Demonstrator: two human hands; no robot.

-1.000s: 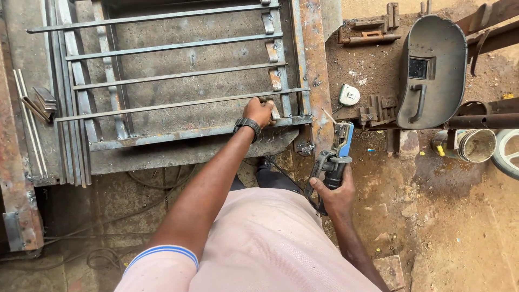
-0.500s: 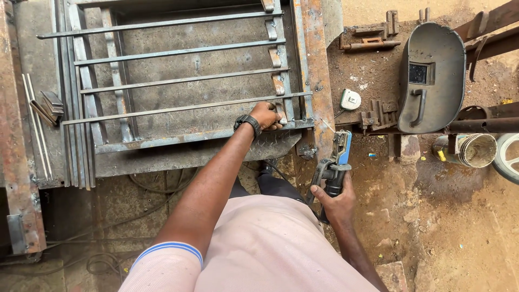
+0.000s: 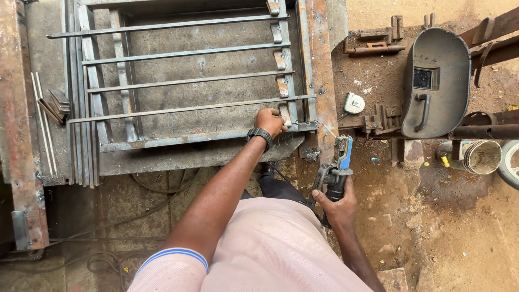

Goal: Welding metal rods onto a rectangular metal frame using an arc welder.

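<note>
Overhead, the head camera is looking down on a person who is leaning over a steel window grille point(image 3: 189, 81) lying flat on a rusty work surface. The left hand point(image 3: 269, 120), wearing a dark wristwatch point(image 3: 259, 134), is closing its fingers around the end of the lowest flat bar point(image 3: 184, 110), right where it is meeting the upright on the grille's right side. The right hand point(image 3: 336, 204) is gripping a blue-and-black electrode holder point(image 3: 338, 167) with a thin welding rod point(image 3: 327, 130) sticking out towards the rusty angle iron point(image 3: 318, 70), its tip hanging just beside the frame and near the left fingers. A grey welding mask point(image 3: 435, 81) is lying face down on the dirt, well apart from both hands, with a small tape measure point(image 3: 354, 103) nearby. Judging from this, the rod could strike an arc close to bare fingers and unshielded eyes, or the bar could be slipping off its mark under a loosening grip.
</note>
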